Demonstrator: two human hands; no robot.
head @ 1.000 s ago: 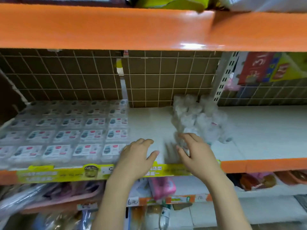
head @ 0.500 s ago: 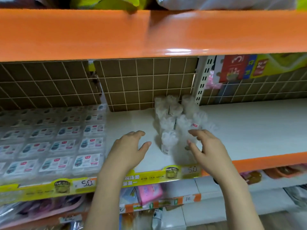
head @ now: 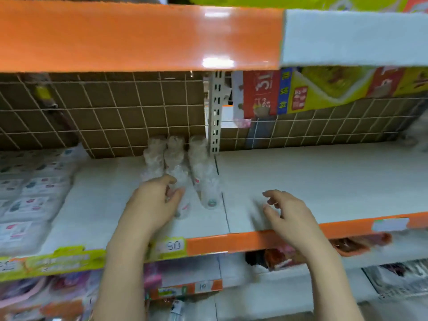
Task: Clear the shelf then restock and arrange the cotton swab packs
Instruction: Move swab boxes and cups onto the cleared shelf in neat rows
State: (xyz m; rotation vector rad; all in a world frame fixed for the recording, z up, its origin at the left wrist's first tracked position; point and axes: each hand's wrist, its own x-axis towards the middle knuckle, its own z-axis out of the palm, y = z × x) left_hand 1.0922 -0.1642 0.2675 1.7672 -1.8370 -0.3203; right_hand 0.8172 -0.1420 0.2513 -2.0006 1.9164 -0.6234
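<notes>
Several clear cylinder packs of cotton swabs (head: 196, 156) stand in short rows on the white shelf (head: 324, 181), running from the brown tiled back wall toward the front. My left hand (head: 152, 205) is at the front left of these rows, fingers and thumb curled round the nearest pack (head: 184, 208). Another front pack (head: 210, 195) stands free just right of it. My right hand (head: 287, 216) hovers over bare shelf to the right, fingers loosely curled, holding nothing; it is blurred.
Flat boxed packs (head: 32, 193) fill the shelf's left part. An orange shelf (head: 139, 35) hangs close overhead. A slotted metal upright (head: 215, 112) stands behind the rows. The orange front lip (head: 254, 242) carries price tags. Lower shelves hold mixed goods.
The view swung right. My left hand moved in from the bare shelf onto the front left pack. My right hand drew away from the packs to the right. The packs now stand in tighter rows.
</notes>
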